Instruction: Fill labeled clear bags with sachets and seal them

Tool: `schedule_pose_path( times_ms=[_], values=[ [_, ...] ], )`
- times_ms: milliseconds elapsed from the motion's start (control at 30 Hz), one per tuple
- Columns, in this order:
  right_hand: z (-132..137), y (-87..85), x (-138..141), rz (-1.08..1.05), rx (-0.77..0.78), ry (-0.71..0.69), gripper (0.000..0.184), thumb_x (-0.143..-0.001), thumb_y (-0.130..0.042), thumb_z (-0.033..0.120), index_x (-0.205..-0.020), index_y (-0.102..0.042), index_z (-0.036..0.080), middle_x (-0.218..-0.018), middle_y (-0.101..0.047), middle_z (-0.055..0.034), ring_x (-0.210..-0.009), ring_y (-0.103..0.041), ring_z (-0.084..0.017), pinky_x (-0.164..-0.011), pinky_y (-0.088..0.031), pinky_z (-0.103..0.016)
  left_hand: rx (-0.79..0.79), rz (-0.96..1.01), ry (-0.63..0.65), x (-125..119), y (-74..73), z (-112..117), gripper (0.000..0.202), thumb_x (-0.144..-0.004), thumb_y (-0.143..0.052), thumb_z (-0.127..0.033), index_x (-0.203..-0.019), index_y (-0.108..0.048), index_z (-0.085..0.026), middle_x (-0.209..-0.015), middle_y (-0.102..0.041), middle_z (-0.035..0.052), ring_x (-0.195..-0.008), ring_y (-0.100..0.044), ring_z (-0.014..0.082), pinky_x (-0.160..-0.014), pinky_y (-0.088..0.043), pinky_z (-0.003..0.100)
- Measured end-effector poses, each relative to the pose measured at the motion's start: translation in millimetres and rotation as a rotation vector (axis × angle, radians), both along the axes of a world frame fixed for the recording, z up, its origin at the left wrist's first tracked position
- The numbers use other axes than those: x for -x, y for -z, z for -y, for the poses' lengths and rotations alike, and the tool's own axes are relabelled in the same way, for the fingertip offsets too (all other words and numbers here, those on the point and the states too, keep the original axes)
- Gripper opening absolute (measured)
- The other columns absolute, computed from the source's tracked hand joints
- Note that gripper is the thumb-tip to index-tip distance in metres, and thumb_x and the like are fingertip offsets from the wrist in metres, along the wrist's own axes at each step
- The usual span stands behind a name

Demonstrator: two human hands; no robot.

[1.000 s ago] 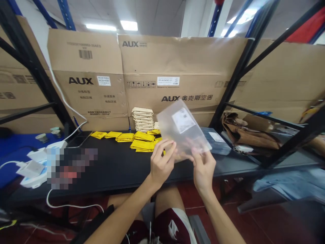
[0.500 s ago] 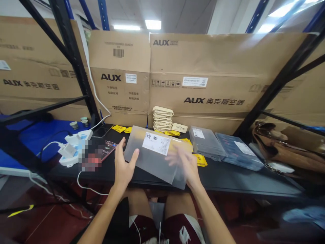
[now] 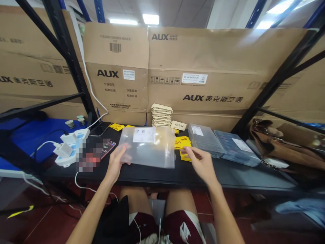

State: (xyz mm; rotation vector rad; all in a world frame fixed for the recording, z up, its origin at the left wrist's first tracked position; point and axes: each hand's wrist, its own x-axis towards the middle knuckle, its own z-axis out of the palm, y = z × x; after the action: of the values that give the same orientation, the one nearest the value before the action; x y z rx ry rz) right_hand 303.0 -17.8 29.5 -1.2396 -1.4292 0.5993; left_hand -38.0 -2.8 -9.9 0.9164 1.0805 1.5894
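A frosted plastic bag [image 3: 147, 150] with a white paper label [image 3: 144, 135] lies flat on the black table [image 3: 228, 176]. My left hand [image 3: 116, 162] is at the bag's left edge, with fingertips touching the plastic. My right hand [image 3: 201, 166] is just off the bag's right side, apart from it, with its fingers extended. The nearest things to this hand are loose yellow packets [image 3: 184, 147]. Something yellow shows faintly through the bag, but its contents are too blurred to tell.
Clear-lidded grey packages [image 3: 205, 139] and a blue-grey package [image 3: 235, 151] lie to the right. Behind stands a stack of tan envelopes [image 3: 161, 116]. A phone [image 3: 108, 147], partly pixelated, and a white power strip [image 3: 67, 150] lie left. Black shelf uprights frame AUX cardboard sheets [image 3: 198, 73].
The bag has gone from raised and tilted between my hands to lying flat on the table. My hands have moved apart to its two sides.
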Motion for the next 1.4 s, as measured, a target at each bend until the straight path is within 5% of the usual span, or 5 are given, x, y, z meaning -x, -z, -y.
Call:
schedule_pose_path(
  times_ms=[300,500,700,1233,1400],
  values=[
    [-3.2,16.9,-92.9,0.605,0.171,0.051,0.044,-0.075,-0.076,0.021,-0.119,-0.083,0.023,-0.146,-0.073,-0.0122,-0.134,-0.07,-0.035,-0.116,-0.053,-0.053,-0.026,0.079,-0.013,0.4,-2.6,0.2,0.062,-0.08,-0.086,-0.06,-0.118,-0.075,-0.013,-0.105,-0.08,0.0084,-0.069,-0.071,0.0176,-0.052,-0.058,0.028],
    [-12.9,26.5,-92.6,0.71,0.275,-0.003,0.054,-0.075,-0.076,0.019,-0.129,-0.079,0.02,-0.11,-0.082,-0.0098,-0.098,-0.077,-0.029,-0.098,-0.061,-0.045,-0.015,0.054,0.008,1.1,-1.0,1.1,0.065,-0.081,-0.084,-0.06,-0.122,-0.076,-0.011,-0.108,-0.082,0.0112,-0.065,-0.07,0.0178,-0.054,-0.058,0.03],
    [-11.2,37.5,-107.9,0.766,0.256,0.192,0.065,-0.067,-0.088,0.03,-0.131,-0.079,0.018,-0.114,-0.081,-0.0122,-0.117,-0.07,-0.037,-0.108,-0.056,-0.054,-0.02,0.034,0.018,1.3,-1.9,1.8,0.063,-0.083,-0.083,-0.058,-0.125,-0.075,-0.011,-0.11,-0.082,0.0118,-0.065,-0.071,0.0181,-0.053,-0.057,0.03],
    [-5.7,20.0,-115.9,0.557,0.241,0.169,0.041,-0.061,-0.09,0.021,-0.102,-0.085,0.022,-0.103,-0.083,-0.0083,-0.105,-0.076,-0.033,-0.098,-0.063,-0.048,-0.002,0.012,0.047,5.1,1.7,1.7,0.066,-0.084,-0.084,-0.058,-0.13,-0.076,-0.012,-0.114,-0.082,0.012,-0.064,-0.068,0.0154,-0.061,-0.056,0.029],
    [5.6,-3.5,-90.1,0.181,-0.051,0.041,0.063,-0.076,-0.091,0.039,-0.136,-0.075,0.025,-0.126,-0.077,-0.011,-0.104,-0.076,-0.03,-0.08,-0.068,-0.044,-0.006,-0.017,0.056,6.9,4.0,0.7,0.065,-0.083,-0.084,-0.06,-0.129,-0.077,-0.013,-0.113,-0.083,0.0123,-0.065,-0.069,0.0169,-0.065,-0.058,0.031]
  ],
)
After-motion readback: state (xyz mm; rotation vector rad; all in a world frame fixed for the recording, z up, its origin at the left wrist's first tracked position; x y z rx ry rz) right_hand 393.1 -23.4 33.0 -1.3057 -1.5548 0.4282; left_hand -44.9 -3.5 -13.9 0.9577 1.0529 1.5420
